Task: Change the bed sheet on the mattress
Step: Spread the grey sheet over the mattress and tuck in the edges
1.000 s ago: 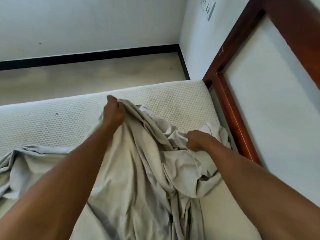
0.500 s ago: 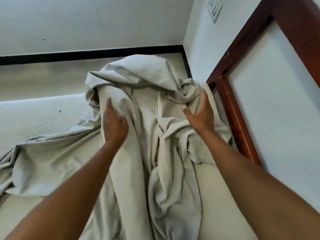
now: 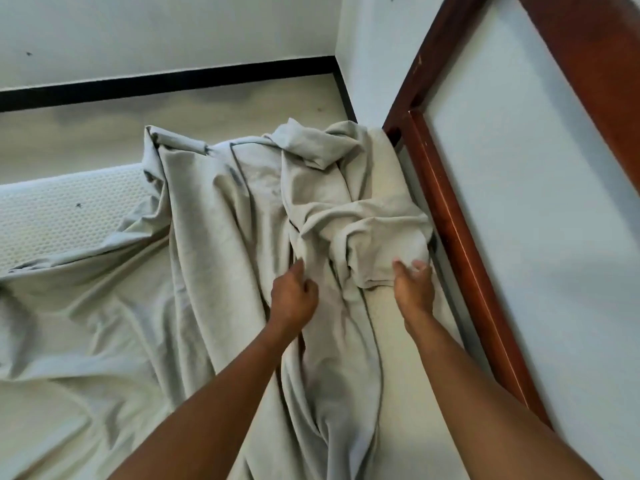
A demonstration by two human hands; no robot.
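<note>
A crumpled pale grey bed sheet (image 3: pixel 221 237) lies thrown across the far right corner of the white textured mattress (image 3: pixel 69 209), with its far edge hanging over the mattress end. My left hand (image 3: pixel 294 296) rests on the middle of the sheet, its fingers curled into a fold. By the wooden frame, my right hand (image 3: pixel 414 285) pinches the lower edge of a bunched lump of sheet (image 3: pixel 374 237) between thumb and fingers. A strip of bare mattress (image 3: pixel 388 323) shows under my right wrist.
A dark red wooden bed frame (image 3: pixel 450 220) runs along the right side, against a white panel (image 3: pixel 536 202). Beyond the mattress end lie a pale floor (image 3: pixel 138 116), a black skirting strip (image 3: pixel 173 84) and white walls meeting in a corner (image 3: pixel 337 29).
The sheet, bunched in both fists a second ago, was flung forward over the mattress corner and has settled flat. Both hands have drawn back and closed on it again lower down.
</note>
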